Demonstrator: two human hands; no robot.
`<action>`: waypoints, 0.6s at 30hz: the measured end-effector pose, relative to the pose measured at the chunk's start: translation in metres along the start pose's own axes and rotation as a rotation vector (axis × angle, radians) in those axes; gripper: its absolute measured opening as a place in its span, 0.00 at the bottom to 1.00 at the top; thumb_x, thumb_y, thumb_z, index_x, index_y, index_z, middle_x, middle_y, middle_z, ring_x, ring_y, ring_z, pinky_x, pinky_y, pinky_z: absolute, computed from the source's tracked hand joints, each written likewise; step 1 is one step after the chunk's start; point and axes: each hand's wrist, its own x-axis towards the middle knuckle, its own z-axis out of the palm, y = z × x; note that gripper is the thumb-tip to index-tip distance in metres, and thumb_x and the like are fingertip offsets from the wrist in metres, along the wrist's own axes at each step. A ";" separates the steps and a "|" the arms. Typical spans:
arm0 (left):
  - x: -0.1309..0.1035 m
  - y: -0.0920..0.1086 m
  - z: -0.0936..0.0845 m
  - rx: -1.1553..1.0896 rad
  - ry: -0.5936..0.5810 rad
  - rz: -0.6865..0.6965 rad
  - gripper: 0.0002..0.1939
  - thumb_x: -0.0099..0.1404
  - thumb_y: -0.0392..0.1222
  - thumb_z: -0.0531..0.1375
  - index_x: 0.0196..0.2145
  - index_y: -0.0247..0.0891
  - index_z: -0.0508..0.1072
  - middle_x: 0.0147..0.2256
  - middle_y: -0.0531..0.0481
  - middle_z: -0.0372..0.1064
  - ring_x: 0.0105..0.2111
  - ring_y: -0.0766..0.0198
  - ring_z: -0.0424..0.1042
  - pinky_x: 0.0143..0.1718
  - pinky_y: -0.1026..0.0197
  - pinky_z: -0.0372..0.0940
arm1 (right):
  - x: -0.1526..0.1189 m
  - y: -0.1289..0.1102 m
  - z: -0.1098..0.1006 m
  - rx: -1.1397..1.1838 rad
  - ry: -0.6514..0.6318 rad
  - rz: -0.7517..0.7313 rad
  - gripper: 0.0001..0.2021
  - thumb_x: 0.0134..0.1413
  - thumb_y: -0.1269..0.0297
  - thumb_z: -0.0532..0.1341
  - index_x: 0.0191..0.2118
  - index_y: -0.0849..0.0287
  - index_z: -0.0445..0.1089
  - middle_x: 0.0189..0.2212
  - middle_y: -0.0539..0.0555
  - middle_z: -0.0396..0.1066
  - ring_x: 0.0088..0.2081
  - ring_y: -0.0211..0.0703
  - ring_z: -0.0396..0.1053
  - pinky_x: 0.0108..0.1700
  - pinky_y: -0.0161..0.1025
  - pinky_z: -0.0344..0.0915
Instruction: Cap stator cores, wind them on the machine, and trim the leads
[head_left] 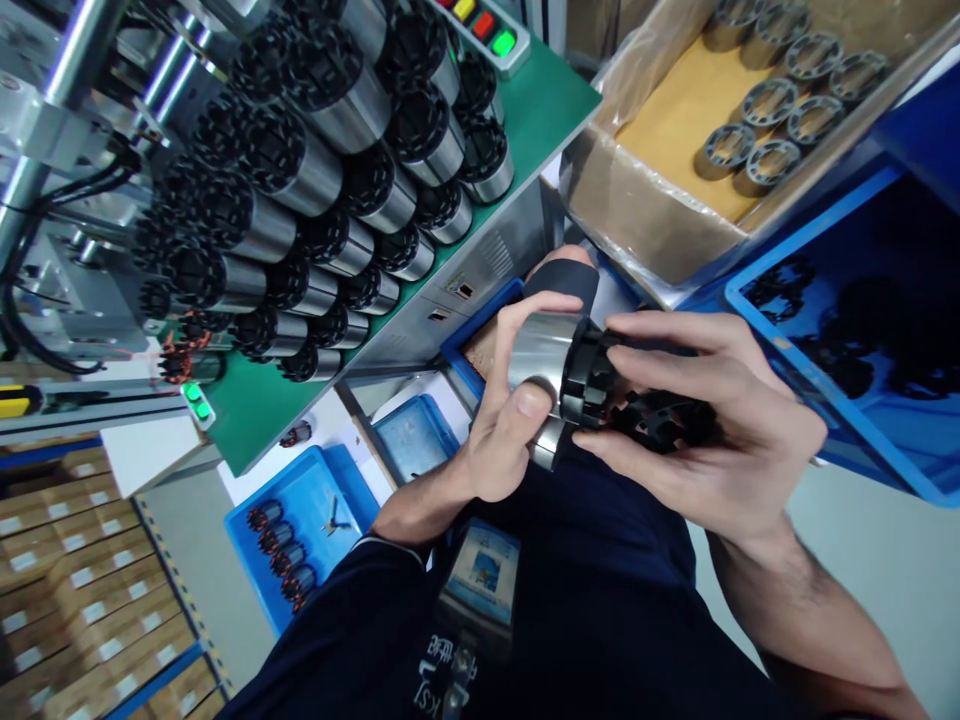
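Note:
My left hand (pixel 502 420) is closed around a silver metal cylinder (pixel 541 350), thumb on its side and a finger curled over the top. A black slotted plastic piece (pixel 589 372) sits at the cylinder's right end. The fingers of my right hand (pixel 720 420) are bent around that black end. Between them, under the palm, another black slotted piece (pixel 664 418) shows, partly hidden. Just below the held cylinder, a second metal cylinder (pixel 551 443) is partly visible behind my left thumb.
Stacked metal cylinders with black ends (pixel 300 170) fill much of the green bench (pixel 544 105). A cardboard box (pixel 660 190) holds metal rings. One blue bin (pixel 825 420) contains black parts; another (pixel 337 480) holds wound parts and a tool.

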 end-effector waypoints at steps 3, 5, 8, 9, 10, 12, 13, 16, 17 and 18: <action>0.003 0.003 0.001 -0.010 -0.018 0.062 0.27 0.81 0.70 0.63 0.67 0.58 0.78 0.55 0.46 0.80 0.49 0.47 0.82 0.55 0.44 0.80 | 0.002 -0.001 -0.005 -0.039 -0.028 0.024 0.34 0.59 0.61 0.85 0.70 0.38 0.84 0.65 0.55 0.85 0.50 0.60 0.89 0.44 0.57 0.92; 0.003 0.002 0.001 -0.029 -0.012 0.056 0.27 0.82 0.69 0.61 0.68 0.55 0.78 0.53 0.45 0.80 0.49 0.48 0.81 0.56 0.45 0.80 | 0.002 -0.001 -0.008 -0.050 -0.051 0.013 0.36 0.58 0.63 0.85 0.70 0.36 0.84 0.66 0.54 0.85 0.42 0.55 0.88 0.35 0.54 0.90; 0.000 0.003 -0.001 -0.016 -0.027 0.005 0.31 0.80 0.71 0.63 0.69 0.50 0.77 0.53 0.42 0.80 0.50 0.46 0.82 0.61 0.43 0.80 | 0.003 0.002 -0.011 -0.057 -0.056 -0.024 0.37 0.56 0.67 0.86 0.70 0.35 0.84 0.66 0.53 0.85 0.31 0.46 0.82 0.28 0.49 0.85; -0.001 0.004 -0.002 -0.005 -0.043 -0.019 0.32 0.80 0.71 0.64 0.69 0.50 0.77 0.54 0.41 0.80 0.52 0.44 0.82 0.62 0.42 0.79 | 0.002 0.003 -0.010 -0.065 -0.053 -0.026 0.37 0.56 0.67 0.85 0.69 0.33 0.84 0.66 0.52 0.85 0.30 0.45 0.81 0.28 0.49 0.85; -0.002 0.004 -0.003 0.007 -0.055 -0.042 0.32 0.80 0.72 0.63 0.69 0.50 0.77 0.56 0.41 0.80 0.53 0.43 0.83 0.63 0.42 0.80 | 0.001 0.004 -0.010 -0.069 -0.049 -0.019 0.36 0.57 0.66 0.85 0.69 0.31 0.84 0.66 0.50 0.85 0.30 0.44 0.81 0.28 0.49 0.86; -0.003 0.006 -0.006 0.018 -0.085 -0.067 0.32 0.81 0.71 0.61 0.70 0.51 0.77 0.57 0.41 0.82 0.53 0.42 0.84 0.61 0.42 0.81 | 0.000 0.005 -0.007 -0.047 -0.034 -0.022 0.35 0.59 0.62 0.85 0.70 0.31 0.83 0.65 0.50 0.85 0.32 0.47 0.83 0.29 0.50 0.86; -0.004 0.007 -0.007 0.008 -0.118 -0.085 0.32 0.83 0.71 0.60 0.72 0.52 0.76 0.57 0.41 0.82 0.51 0.43 0.85 0.58 0.42 0.83 | -0.001 0.006 -0.005 -0.031 -0.024 -0.030 0.35 0.59 0.62 0.85 0.70 0.33 0.83 0.64 0.52 0.86 0.34 0.49 0.84 0.30 0.51 0.86; -0.006 0.007 -0.008 -0.089 -0.221 -0.142 0.36 0.82 0.71 0.60 0.78 0.53 0.71 0.48 0.43 0.84 0.39 0.47 0.85 0.43 0.46 0.84 | -0.002 0.006 -0.003 0.003 -0.022 -0.078 0.38 0.57 0.65 0.87 0.72 0.41 0.83 0.62 0.57 0.86 0.40 0.53 0.87 0.31 0.50 0.85; -0.006 0.006 -0.008 -0.119 -0.227 -0.151 0.37 0.82 0.71 0.61 0.78 0.53 0.71 0.46 0.43 0.84 0.36 0.47 0.85 0.40 0.46 0.83 | -0.001 0.006 -0.003 0.000 -0.031 -0.081 0.38 0.56 0.67 0.87 0.72 0.41 0.83 0.63 0.57 0.86 0.40 0.52 0.87 0.32 0.50 0.86; -0.006 0.005 -0.007 -0.134 -0.207 -0.161 0.36 0.82 0.71 0.62 0.78 0.53 0.71 0.46 0.43 0.85 0.37 0.47 0.86 0.40 0.47 0.83 | 0.000 0.006 -0.004 -0.010 -0.052 -0.065 0.39 0.56 0.67 0.87 0.72 0.39 0.83 0.64 0.57 0.85 0.41 0.52 0.87 0.34 0.50 0.86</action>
